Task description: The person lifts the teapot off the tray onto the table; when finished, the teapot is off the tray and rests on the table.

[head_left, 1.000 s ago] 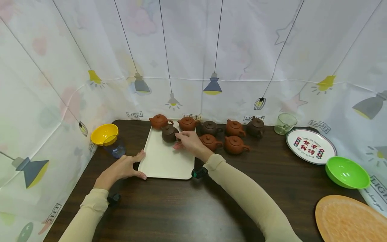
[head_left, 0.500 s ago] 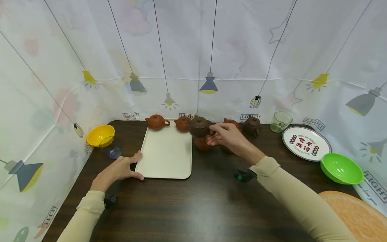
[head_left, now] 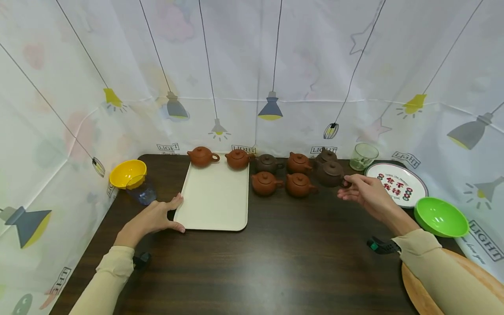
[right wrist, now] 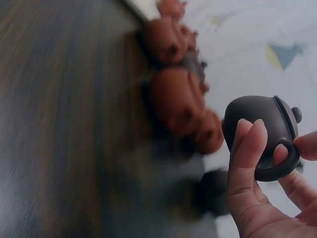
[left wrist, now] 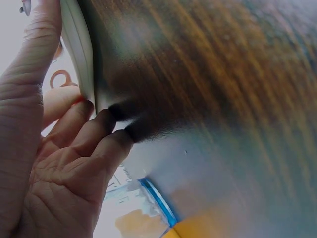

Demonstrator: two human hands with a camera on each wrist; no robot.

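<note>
My right hand [head_left: 368, 192] pinches the handle of a dark brown teapot [head_left: 330, 173]. In the right wrist view the teapot [right wrist: 260, 126] is off the table, a finger through its handle loop. Behind it in the head view another dark teapot [head_left: 326, 155] is partly hidden. My left hand [head_left: 153, 218] rests against the near left corner of a cream tray [head_left: 212, 205], fingers at its left edge and thumb near the front. Two reddish-brown teapots, one at the far left corner [head_left: 201, 156] and one at the far right [head_left: 238, 159], sit at the tray's far end.
Right of the tray stand more teapots, reddish [head_left: 265, 183] and dark [head_left: 267, 163]. A yellow bowl [head_left: 125, 170] and blue glass [head_left: 142, 192] stand left. At right are a clear glass [head_left: 363, 156], printed plate [head_left: 417, 186], green bowl [head_left: 441, 217] and round orange-brown board [head_left: 417, 288].
The right hand has lifted the dark teapot off the tray and carried it right, over the other teapots, to the right end of their row. The left hand has stayed at the tray corner.
</note>
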